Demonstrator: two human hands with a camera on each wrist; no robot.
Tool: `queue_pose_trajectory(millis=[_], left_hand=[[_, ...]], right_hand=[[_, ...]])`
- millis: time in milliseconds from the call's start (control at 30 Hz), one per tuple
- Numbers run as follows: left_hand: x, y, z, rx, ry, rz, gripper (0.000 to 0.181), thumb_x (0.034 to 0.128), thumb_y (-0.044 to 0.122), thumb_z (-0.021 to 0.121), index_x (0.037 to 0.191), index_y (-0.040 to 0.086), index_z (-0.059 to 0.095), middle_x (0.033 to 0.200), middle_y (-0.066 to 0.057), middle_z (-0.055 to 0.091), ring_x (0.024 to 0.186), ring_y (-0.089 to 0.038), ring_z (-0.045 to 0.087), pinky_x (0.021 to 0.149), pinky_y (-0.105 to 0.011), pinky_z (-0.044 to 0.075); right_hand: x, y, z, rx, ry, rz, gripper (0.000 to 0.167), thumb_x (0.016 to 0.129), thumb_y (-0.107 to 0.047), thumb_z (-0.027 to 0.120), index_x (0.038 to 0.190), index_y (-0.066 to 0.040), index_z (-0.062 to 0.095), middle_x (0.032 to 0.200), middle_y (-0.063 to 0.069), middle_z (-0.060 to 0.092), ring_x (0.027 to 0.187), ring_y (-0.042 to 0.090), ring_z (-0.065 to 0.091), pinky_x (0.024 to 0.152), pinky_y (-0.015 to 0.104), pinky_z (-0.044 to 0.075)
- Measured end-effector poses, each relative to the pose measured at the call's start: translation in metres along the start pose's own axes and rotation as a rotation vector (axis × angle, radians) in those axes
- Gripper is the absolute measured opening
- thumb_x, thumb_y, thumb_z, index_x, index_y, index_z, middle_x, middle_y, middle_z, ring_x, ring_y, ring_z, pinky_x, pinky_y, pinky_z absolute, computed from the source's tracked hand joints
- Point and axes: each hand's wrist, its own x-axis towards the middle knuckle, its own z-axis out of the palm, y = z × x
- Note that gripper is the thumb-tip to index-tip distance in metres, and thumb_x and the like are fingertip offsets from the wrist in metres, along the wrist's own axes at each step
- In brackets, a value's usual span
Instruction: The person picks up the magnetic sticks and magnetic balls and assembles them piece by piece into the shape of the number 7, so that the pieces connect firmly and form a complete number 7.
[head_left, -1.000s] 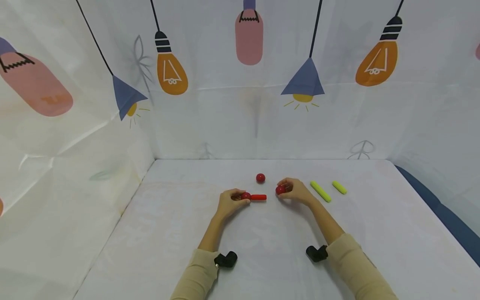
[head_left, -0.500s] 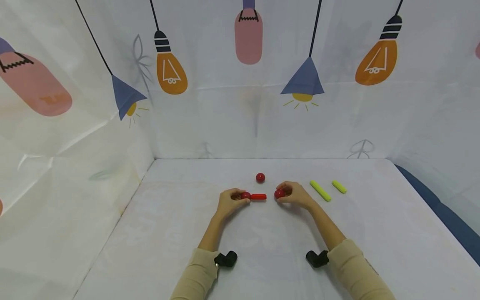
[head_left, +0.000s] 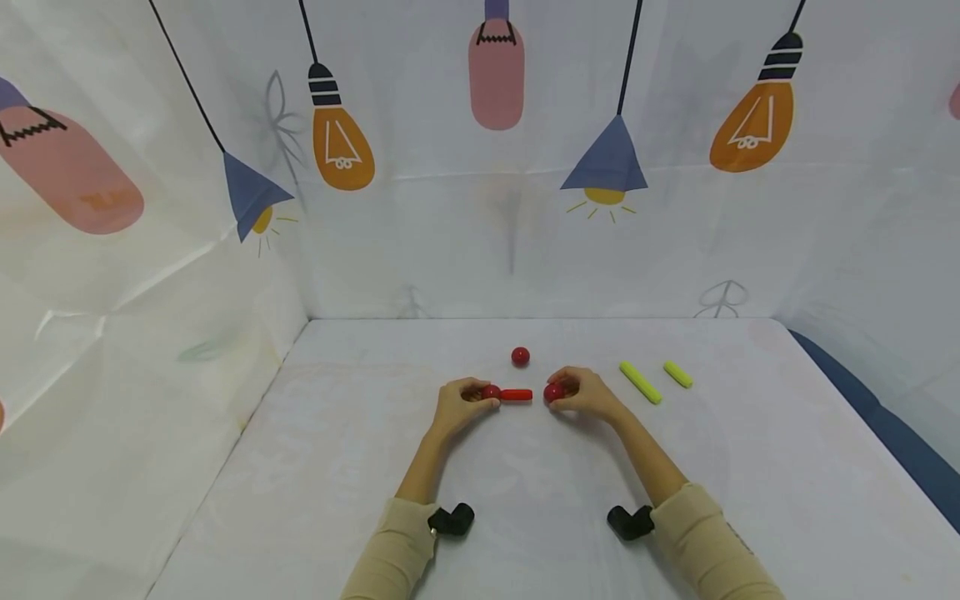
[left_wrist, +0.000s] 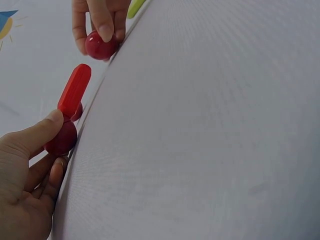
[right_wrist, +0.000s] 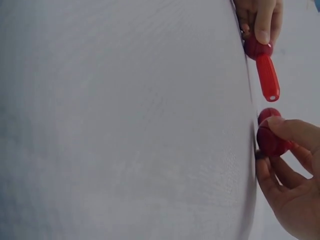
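Note:
Between thumb and fingers, my left hand [head_left: 454, 407] pinches a dark red ball [left_wrist: 62, 139]. From that ball a bright red ridged rod [head_left: 517, 395] points toward the right hand; a small hole shows in its free end in the right wrist view. My right hand [head_left: 588, 393] pinches a second red ball [head_left: 554, 392], just to the right of the rod's end, with a narrow gap between them. A third red ball [head_left: 521, 357] lies loose on the table, behind the rod.
Two yellow-green rods, a longer rod [head_left: 641, 382] and a shorter rod [head_left: 678, 373], lie right of the right hand on the white table [head_left: 525, 500]. A white curtain [head_left: 450, 225] printed with lamps hangs behind the table's back edge.
My right hand has moved slightly left and nearer with its ball, narrowing the gap to the red rod's end. The left hand, its ball and rod have stayed put.

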Motion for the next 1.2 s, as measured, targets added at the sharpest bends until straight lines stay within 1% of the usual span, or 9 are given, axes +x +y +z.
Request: queue_pose_trajectory(millis=[233, 600, 833, 967, 1200], left_hand=[[-0.001, -0.002, 0.001, -0.004, 0.002, 0.000, 0.030, 0.0758, 0.018, 0.079, 0.101, 0.002, 0.071, 0.089, -0.009, 0.068, 0.073, -0.013, 0.056, 0.067, -0.022, 0.047], [-0.001, -0.001, 0.000, -0.015, 0.000, 0.008, 0.032, 0.0764, 0.019, 0.079, 0.102, 0.001, 0.071, 0.092, -0.010, 0.068, 0.075, -0.013, 0.057, 0.068, -0.022, 0.048], [0.000, -0.003, 0.000, -0.024, 0.008, 0.032, 0.031, 0.0742, 0.015, 0.080, 0.100, 0.001, 0.071, 0.090, -0.010, 0.070, 0.072, -0.010, 0.058, 0.066, -0.021, 0.049], [0.000, -0.003, 0.000, -0.037, 0.014, 0.032, 0.030, 0.0738, 0.014, 0.080, 0.100, 0.001, 0.071, 0.090, -0.010, 0.070, 0.072, -0.009, 0.059, 0.066, -0.020, 0.049], [0.000, -0.004, 0.001, -0.027, 0.018, 0.039, 0.030, 0.0743, 0.016, 0.080, 0.099, 0.001, 0.071, 0.089, -0.010, 0.069, 0.072, -0.010, 0.058, 0.066, -0.021, 0.048]], right_hand=[[0.000, 0.000, 0.004, 0.004, -0.008, -0.011, 0.036, 0.079, -0.009, 0.074, 0.110, 0.002, 0.060, 0.105, 0.016, 0.063, 0.096, 0.027, 0.057, 0.086, 0.041, 0.049], [0.003, -0.003, 0.010, -0.023, 0.003, 0.010, 0.036, 0.079, -0.012, 0.074, 0.110, -0.001, 0.061, 0.106, 0.014, 0.063, 0.096, 0.025, 0.057, 0.086, 0.038, 0.049], [0.004, -0.005, 0.010, -0.016, 0.002, -0.037, 0.036, 0.077, -0.009, 0.076, 0.108, 0.000, 0.061, 0.105, 0.015, 0.064, 0.095, 0.026, 0.058, 0.086, 0.041, 0.049], [0.004, -0.006, 0.011, -0.017, 0.000, -0.036, 0.036, 0.077, -0.009, 0.076, 0.108, 0.000, 0.061, 0.105, 0.015, 0.064, 0.095, 0.026, 0.058, 0.086, 0.041, 0.049], [0.005, -0.010, 0.014, -0.013, -0.009, -0.043, 0.035, 0.077, -0.007, 0.075, 0.108, 0.000, 0.061, 0.104, 0.015, 0.064, 0.094, 0.026, 0.058, 0.085, 0.042, 0.049]])
